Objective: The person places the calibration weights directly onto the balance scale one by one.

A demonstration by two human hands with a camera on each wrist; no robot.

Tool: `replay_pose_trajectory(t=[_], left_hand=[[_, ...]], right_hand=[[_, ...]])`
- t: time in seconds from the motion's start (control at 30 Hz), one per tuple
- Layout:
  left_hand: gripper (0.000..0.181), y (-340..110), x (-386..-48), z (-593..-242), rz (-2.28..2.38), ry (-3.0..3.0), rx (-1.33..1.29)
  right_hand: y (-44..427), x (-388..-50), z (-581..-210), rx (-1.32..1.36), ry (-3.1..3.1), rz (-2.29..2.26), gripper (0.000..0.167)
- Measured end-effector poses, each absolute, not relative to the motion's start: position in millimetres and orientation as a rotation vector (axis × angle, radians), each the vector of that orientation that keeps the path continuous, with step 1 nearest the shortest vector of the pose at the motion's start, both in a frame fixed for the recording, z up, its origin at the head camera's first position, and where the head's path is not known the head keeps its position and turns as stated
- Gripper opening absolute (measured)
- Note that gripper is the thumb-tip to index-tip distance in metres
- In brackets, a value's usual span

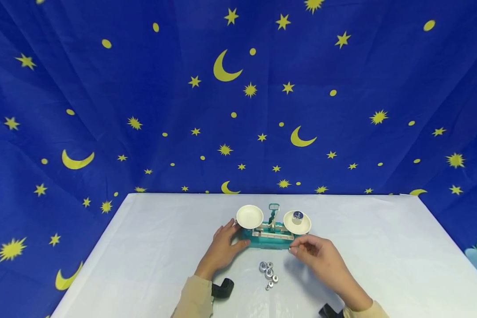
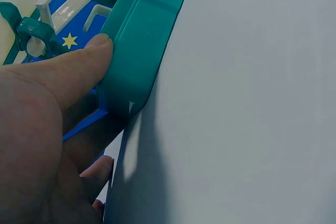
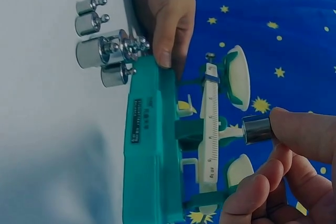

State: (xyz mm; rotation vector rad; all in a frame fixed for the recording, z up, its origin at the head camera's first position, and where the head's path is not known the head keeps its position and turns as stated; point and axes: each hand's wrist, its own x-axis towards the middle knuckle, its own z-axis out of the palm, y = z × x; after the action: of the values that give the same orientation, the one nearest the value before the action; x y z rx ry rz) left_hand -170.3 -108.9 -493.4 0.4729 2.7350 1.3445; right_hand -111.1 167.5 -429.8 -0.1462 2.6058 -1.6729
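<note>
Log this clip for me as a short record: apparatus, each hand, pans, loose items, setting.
apparatus: green student balance with two white pans
left hand: holds the balance's left end, thumb on its base
right hand: pinches a small metal weight in front of the balance
right pan: bears a shiny metal weight
loose items: cluster of metal weights in front of the balance
surface: white-covered table
backdrop: blue cloth with yellow moons and stars
</note>
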Motion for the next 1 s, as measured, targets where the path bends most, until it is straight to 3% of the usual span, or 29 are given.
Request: replay_pose_trajectory(t=[1.0], left_hand=[[0.062, -109, -172, -497, 1.345, 2.754, 0.490]], right_hand=[[173, -125, -422, -0.179, 2.854, -1.673, 0.007]])
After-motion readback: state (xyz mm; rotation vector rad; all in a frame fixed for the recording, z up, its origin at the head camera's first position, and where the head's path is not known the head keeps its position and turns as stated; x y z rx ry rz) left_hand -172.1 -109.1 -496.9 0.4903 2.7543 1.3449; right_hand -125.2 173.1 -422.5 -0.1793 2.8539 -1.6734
